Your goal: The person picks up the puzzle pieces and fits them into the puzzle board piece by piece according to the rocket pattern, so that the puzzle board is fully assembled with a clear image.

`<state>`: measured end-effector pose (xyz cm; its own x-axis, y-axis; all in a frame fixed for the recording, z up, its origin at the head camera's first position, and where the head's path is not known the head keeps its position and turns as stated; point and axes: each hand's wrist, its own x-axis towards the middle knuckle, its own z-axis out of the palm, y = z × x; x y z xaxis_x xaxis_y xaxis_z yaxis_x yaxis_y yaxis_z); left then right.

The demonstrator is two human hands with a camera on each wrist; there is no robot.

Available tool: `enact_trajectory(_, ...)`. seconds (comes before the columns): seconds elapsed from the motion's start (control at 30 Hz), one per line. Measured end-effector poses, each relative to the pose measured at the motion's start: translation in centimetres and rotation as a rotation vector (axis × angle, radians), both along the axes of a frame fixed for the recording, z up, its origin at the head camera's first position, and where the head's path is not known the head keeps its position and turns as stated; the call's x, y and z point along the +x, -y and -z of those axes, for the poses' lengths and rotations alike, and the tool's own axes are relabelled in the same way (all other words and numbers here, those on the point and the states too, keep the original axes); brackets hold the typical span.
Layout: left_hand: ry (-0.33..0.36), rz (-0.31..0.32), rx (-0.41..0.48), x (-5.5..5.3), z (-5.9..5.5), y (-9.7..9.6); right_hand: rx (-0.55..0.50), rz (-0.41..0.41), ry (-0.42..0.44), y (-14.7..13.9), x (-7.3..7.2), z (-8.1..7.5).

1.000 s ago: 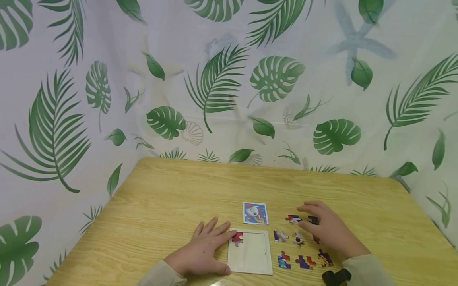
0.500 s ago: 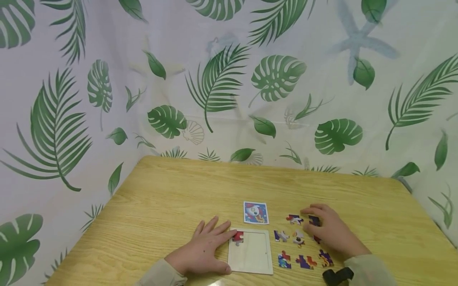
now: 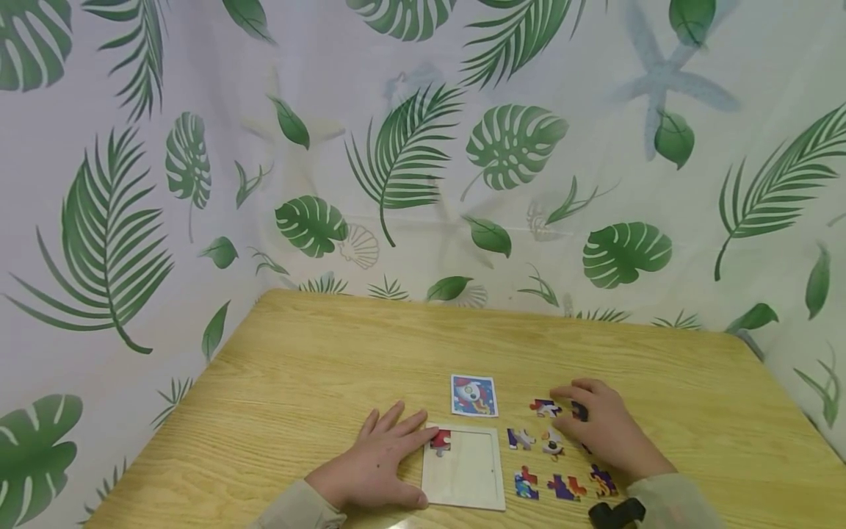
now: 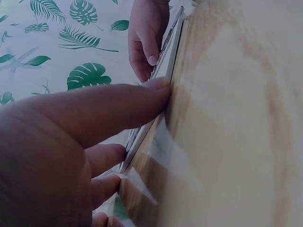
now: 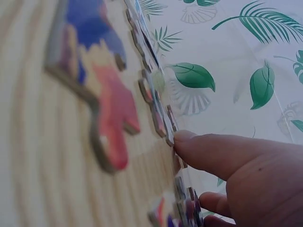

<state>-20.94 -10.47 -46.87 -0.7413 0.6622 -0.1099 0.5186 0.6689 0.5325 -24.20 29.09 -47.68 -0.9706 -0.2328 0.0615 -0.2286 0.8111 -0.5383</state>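
Observation:
My left hand [image 3: 380, 463] lies with fingers spread at the left side of a wooden puzzle tray [image 3: 463, 505]. Its index fingertip touches the upper left corner, its thumb the lower left edge. A red puzzle piece [image 3: 440, 439] sits in the tray's upper left corner. Over the loose pieces on the right, my right hand [image 3: 611, 430] has its fingers loosely bent. Its thumb is close to a white face piece [image 3: 552, 442]; touching or just above, I cannot tell. A dark piece [image 3: 579, 411] is partly hidden under this hand, and another lies mostly covered.
Behind the tray lies a picture card [image 3: 473, 396]. Several loose pieces lie right of the tray, among them a purple and orange one [image 3: 565, 486] and a blue and red one [image 3: 526, 483]. A leaf-patterned curtain [image 3: 423, 147] hangs behind the wooden table [image 3: 330, 353].
The right hand moved slightly right and then back left over the loose pieces, its fingers staying loosely bent. The left hand and the tray keep their places.

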Motion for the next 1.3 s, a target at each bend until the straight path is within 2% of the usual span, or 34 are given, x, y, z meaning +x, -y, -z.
enact_trajectory(0.67,0.008,0.008,0.001,-0.14,0.06,0.06,0.025,0.057,-0.008,0.82,-0.05,-0.23)
enact_trajectory(1.3,0.0,0.014,0.007,-0.2,0.26,0.1,0.064,0.06,-0.032,1.05,-0.05,-0.21)
